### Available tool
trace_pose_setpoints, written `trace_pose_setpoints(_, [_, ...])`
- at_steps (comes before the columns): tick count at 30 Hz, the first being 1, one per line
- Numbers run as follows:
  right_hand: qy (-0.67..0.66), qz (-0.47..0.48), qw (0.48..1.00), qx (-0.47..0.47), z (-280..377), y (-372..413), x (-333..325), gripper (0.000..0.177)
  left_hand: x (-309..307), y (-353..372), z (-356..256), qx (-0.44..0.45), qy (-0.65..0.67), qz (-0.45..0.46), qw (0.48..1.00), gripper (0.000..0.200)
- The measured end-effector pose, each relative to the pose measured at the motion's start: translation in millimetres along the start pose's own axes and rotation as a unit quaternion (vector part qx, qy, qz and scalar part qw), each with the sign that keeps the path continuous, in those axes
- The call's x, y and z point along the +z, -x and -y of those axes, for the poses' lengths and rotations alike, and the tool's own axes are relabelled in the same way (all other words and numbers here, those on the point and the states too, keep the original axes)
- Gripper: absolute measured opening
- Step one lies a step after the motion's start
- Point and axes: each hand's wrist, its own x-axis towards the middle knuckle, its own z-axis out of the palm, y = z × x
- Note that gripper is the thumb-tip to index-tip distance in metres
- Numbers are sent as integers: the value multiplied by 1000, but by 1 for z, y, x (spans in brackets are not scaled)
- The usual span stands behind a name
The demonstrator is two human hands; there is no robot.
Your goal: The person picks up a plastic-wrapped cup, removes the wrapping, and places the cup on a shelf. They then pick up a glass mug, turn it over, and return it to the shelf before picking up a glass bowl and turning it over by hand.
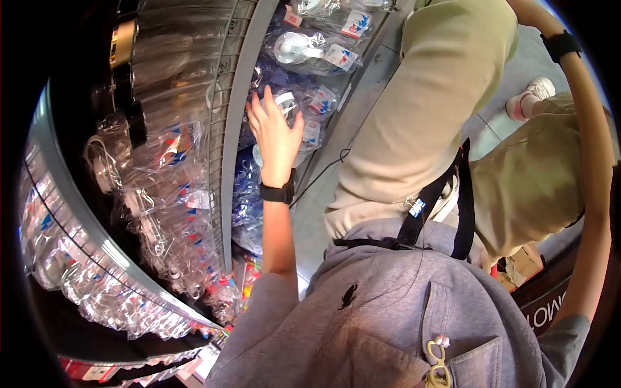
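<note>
Fingers of the left hand (275, 132) are spread wide and rest flat on a clear plastic packet (317, 102), which lies among similar packets (310, 48) on the low shelf (240, 97). The right hand is out of view.

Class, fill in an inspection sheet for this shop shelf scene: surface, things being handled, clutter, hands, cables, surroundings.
Surface: wire shelf rack, fully stocked.
Job's things: clear plastic packets with red-and-blue labels, in rows.
Clutter: cardboard box on the floor.
Hands: left hand open, fingers spread on a packet; right hand out of view, only its arm shows.
Cables: thin dark cable across the floor.
Surroundings: grey tiled floor; white shoe.
</note>
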Motion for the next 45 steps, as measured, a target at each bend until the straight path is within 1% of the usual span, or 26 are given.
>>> trace_pose_setpoints(1, [-18,0,1000,-20,-8,1,4,31,7,5,5,-22,-7,13,1000,80])
trace_pose_setpoints(3, [-35,8,999,-26,-16,1,10,31,19,8,15,-68,-23,39,997,89])
trace_pose_setpoints(6, [-40,14,999,-12,-21,1,14,31,27,10,21,-80,-7,-5,997,97])
trace_pose_setpoints(7, [-40,15,999,-8,-22,2,14,31,27,8,23,-115,-12,-2,993,102])
trace_pose_setpoints(8, [-40,16,999,-5,-22,2,15,31,32,9,31,-102,-46,-26,993,103])
trace_pose_setpoints(10, [-40,18,999,-1,-23,1,16,31,31,9,41,-76,-47,8,996,99])
trace_pose_setpoints(16, [-46,18,999,7,-25,0,19,31,24,12,30,-65,3,28,997,88])
trace_pose_setpoints(17, [-46,18,999,8,-26,1,20,31,21,12,25,-64,-10,13,998,83])
trace_pose_setpoints(20, [-49,16,999,10,-26,2,20,31,24,9,25,-95,30,23,995,79])
trace_pose_setpoints(26, [-52,9,998,17,-27,6,23,30,16,-5,14,-170,79,11,982,75])
trace_pose_setpoints(33, [-55,6,998,18,-26,6,26,30,23,-18,16,-142,69,7,987,76])
trace_pose_setpoints(37, [-57,7,998,18,-25,4,29,30,26,-19,19,-111,56,-1,992,73])
trace_pose_setpoints(40, [-57,7,998,17,-23,3,31,30,27,-20,21,-122,66,5,990,72])
trace_pose_setpoints(43, [-55,7,998,15,-23,1,33,30,28,-19,25,-94,66,5,993,77])
trace_pose_setpoints(45, [-54,4,998,13,-22,0,34,29,24,-14,25,-78,45,-19,996,81])
